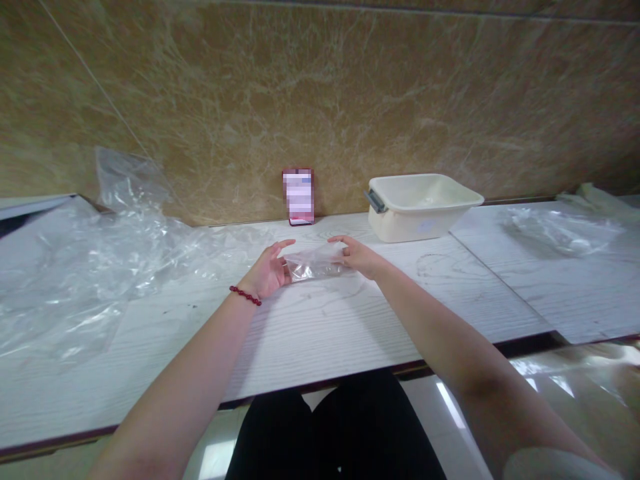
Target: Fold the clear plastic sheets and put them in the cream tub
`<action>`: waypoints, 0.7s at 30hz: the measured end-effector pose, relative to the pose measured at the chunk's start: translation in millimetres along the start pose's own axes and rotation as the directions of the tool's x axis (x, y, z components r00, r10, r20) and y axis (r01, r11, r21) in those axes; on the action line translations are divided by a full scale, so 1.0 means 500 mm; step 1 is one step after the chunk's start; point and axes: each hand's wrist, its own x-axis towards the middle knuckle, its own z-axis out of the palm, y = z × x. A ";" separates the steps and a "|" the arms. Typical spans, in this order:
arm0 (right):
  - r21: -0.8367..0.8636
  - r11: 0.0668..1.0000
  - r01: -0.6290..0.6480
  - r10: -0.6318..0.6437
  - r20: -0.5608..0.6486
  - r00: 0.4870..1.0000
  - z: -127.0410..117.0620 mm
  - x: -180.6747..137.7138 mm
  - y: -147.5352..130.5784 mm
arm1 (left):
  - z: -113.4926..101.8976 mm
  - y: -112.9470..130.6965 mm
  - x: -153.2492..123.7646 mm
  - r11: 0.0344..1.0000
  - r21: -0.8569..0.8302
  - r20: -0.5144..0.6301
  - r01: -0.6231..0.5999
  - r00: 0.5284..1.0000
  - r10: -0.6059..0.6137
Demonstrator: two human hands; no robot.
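Note:
A small clear plastic bag (317, 263) is stretched lengthwise between my two hands, low over the white wood-grain table. My left hand (270, 270), with a dark red bead bracelet (245, 295) at the wrist, has its lower fingers on the bag's left end while one digit points away from it. At the opposite end, my right hand (363, 257) grips the bag with curled fingers, and one finger reaches out over the top edge. Part of the bag's right end is hidden behind those fingers.
A large heap of clear plastic bags (135, 260) spreads over the left of the table (320, 333). A phone (299, 197) leans against the marbled wall. To its right stands a cream plastic tub (415, 223) with a grey handle. More clear plastic (565, 230) lies far right.

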 end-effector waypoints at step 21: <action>0.183 0.982 0.036 -0.031 -0.029 0.999 0.028 0.001 -0.001 | 0.001 -0.034 0.023 0.972 0.224 -0.206 -0.077 0.971 0.124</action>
